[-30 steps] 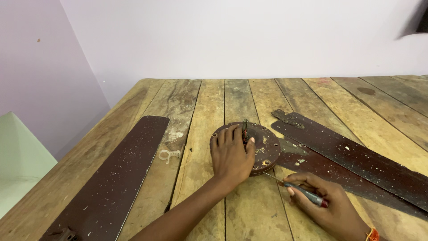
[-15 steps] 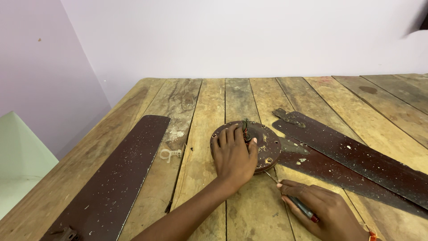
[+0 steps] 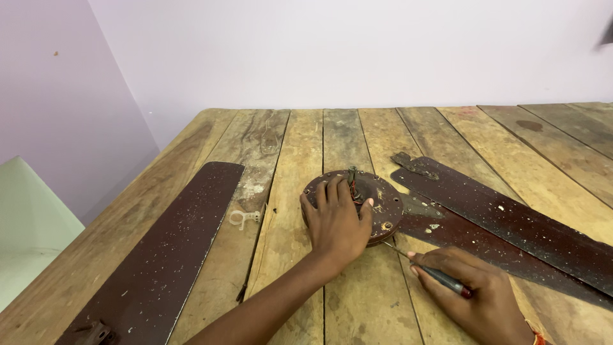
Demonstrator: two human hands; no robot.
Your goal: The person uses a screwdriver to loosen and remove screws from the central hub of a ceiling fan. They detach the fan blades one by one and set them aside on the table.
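Note:
My left hand (image 3: 337, 220) lies flat on a round, rusty brown fan motor housing (image 3: 383, 201) in the middle of the wooden table (image 3: 287, 153), fingers spread over its near left side. Short wires stick up from the housing's centre. My right hand (image 3: 476, 294) grips a dark-handled screwdriver (image 3: 429, 271) near the table's front edge. Its thin shaft points up-left, with the tip at the housing's lower right rim.
A long dark brown fan blade (image 3: 159, 255) lies at the left. Two more blades (image 3: 511, 223) lie at the right, one overlapping the other and touching the housing. A small pale clip (image 3: 242, 218) rests between the left blade and the housing.
My right hand has shifted a little, bringing the screwdriver tip closer to the housing rim. My left hand has stayed on the housing.

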